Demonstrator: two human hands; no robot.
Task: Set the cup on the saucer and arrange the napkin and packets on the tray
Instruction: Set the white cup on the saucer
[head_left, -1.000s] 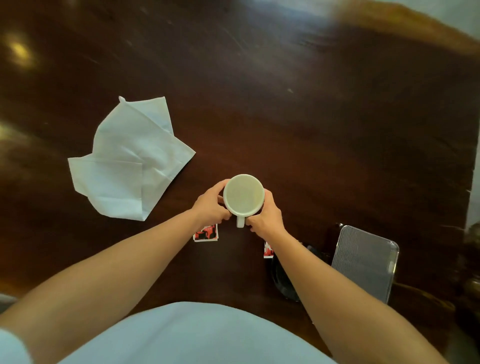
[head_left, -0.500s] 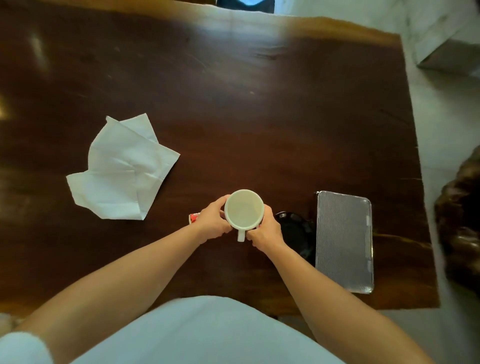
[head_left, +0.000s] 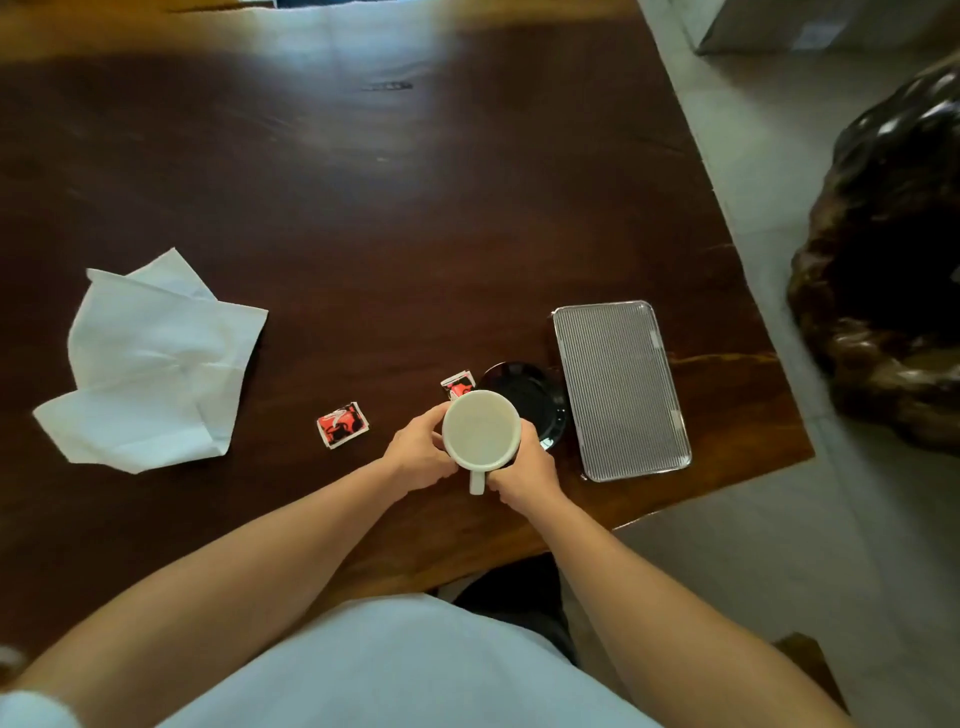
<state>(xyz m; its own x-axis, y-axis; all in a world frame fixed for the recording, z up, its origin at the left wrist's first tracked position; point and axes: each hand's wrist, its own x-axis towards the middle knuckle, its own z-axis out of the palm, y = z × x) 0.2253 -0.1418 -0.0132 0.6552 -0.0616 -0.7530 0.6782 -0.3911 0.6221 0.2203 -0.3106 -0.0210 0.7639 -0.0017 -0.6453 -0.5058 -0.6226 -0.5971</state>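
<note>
I hold a white cup between both hands, its handle pointing toward me. My left hand grips its left side and my right hand grips its right side. The cup overlaps the near left edge of a black saucer. Right of the saucer lies a ribbed silver tray, with nothing on it. One red and black packet lies left of my hands, a second packet sits just behind the cup. A crumpled white napkin lies at the far left.
The dark wooden table ends just right of the tray and near my body. A dark carved wooden object stands on the floor to the right. A pale box sits at the top right.
The cup, held in both hands, has shifted right, closer to the saucer. My view has swung, so the saucer, tray and both packets show fully.
</note>
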